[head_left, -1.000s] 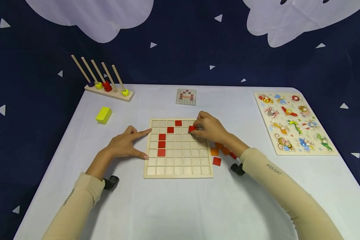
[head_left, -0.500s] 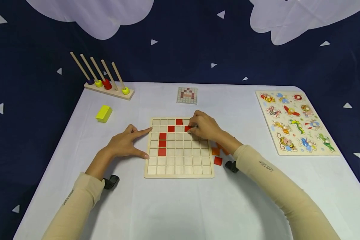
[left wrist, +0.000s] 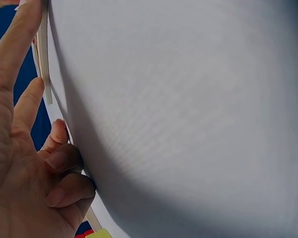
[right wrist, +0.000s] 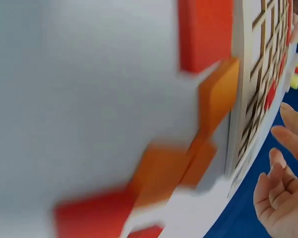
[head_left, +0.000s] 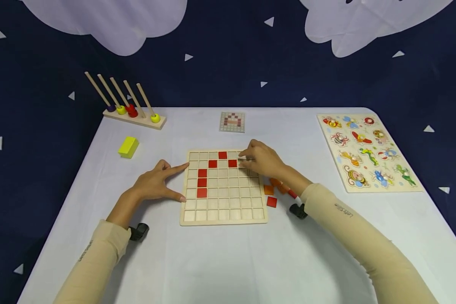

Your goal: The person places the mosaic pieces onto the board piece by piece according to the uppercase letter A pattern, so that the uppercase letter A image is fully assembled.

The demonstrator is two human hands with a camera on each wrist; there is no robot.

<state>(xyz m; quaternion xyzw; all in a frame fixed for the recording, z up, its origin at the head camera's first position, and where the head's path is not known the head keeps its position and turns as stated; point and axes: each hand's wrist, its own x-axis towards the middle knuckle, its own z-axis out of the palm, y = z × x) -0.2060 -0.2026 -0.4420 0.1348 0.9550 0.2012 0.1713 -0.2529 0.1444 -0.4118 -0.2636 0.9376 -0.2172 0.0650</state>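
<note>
A wooden grid board lies in the middle of the table in the head view. Several red square tiles sit in its cells; one red tile is in the second row from the top. Beside that tile, at the board's upper right, is my right hand. In the right wrist view its thumb and forefinger stand apart with nothing between them. My left hand touches the board's left edge with outstretched forefinger and thumb. Its other fingers are curled in the left wrist view. Some cells are hidden behind my right hand.
Loose orange tiles and red tiles lie right of the board. A small pattern card is behind it. Around are a peg stand with rings, a yellow block and an insect puzzle board.
My right hand has moved left with a red tile, set it in a second-row cell and let go. My left hand has stayed at the board's edge. The head view has shifted slightly.
</note>
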